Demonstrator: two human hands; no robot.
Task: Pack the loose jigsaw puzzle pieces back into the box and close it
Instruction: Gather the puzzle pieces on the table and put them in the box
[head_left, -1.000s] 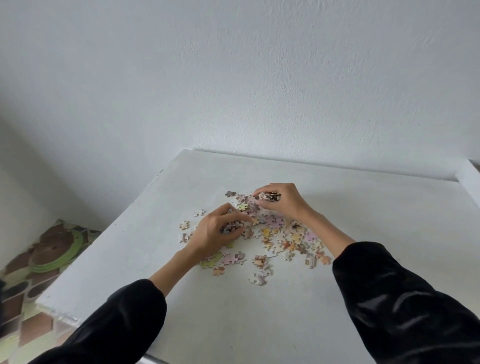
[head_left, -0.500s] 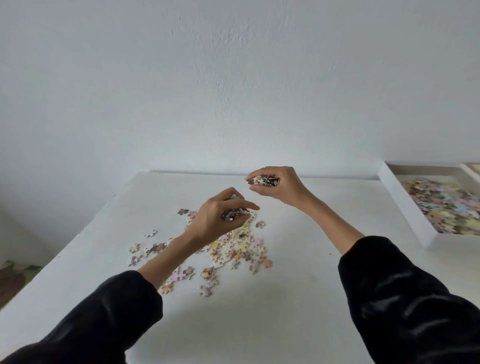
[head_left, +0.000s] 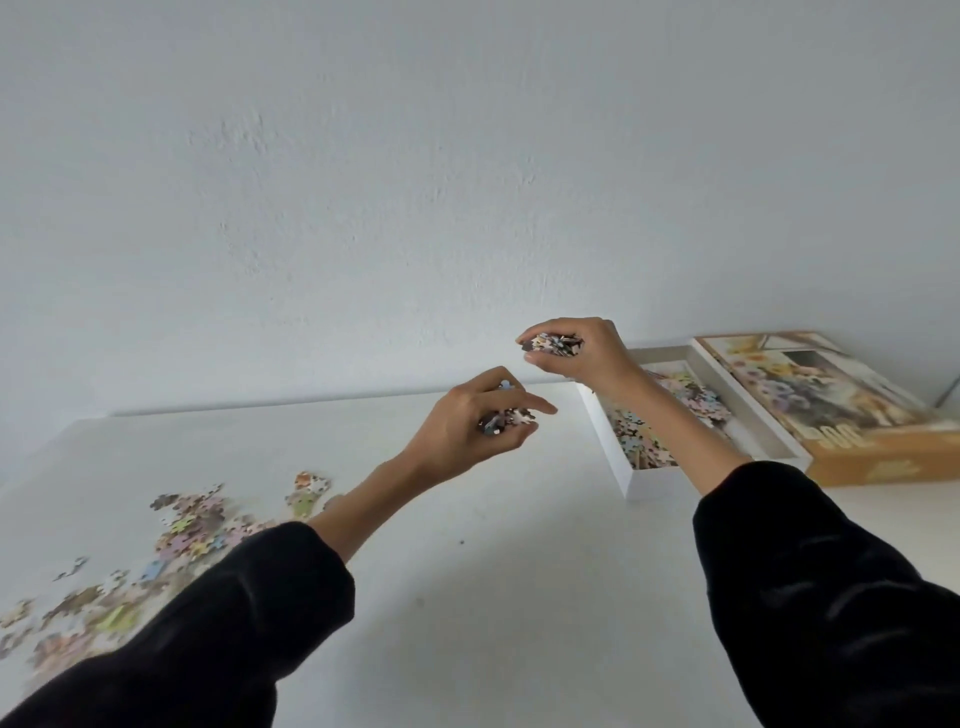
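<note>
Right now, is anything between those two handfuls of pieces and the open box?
Nothing visible. The box lies open, its lid set beside it on the right. The right hand holds its pieces above the box's left edge; between the left hand and the box there is only bare table.

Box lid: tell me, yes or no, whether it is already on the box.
No, the lid lies beside the open box, and the puzzle pieces inside it show uncovered.
</note>
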